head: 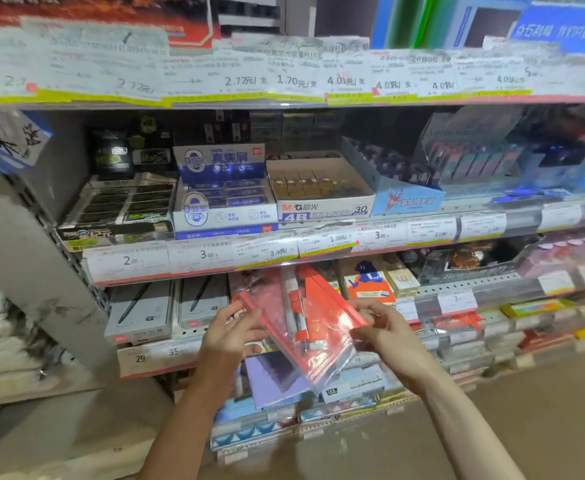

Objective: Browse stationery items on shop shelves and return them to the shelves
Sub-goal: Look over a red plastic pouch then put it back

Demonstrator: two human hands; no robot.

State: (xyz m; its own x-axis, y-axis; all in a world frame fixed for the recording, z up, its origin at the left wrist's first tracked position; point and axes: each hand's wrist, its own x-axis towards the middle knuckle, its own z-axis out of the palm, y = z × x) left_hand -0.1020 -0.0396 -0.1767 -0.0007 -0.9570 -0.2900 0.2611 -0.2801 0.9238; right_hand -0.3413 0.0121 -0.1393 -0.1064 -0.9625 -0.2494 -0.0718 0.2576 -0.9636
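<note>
Both hands, L [230,336] & R [389,336], pinch red pouch [304,327] before eraser box [322,199] shelf.

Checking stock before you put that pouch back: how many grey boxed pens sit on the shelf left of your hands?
2. One grey pen box is at the shelf's left end, the second directly right of it, beside the left hand. More may lie behind them.
</note>
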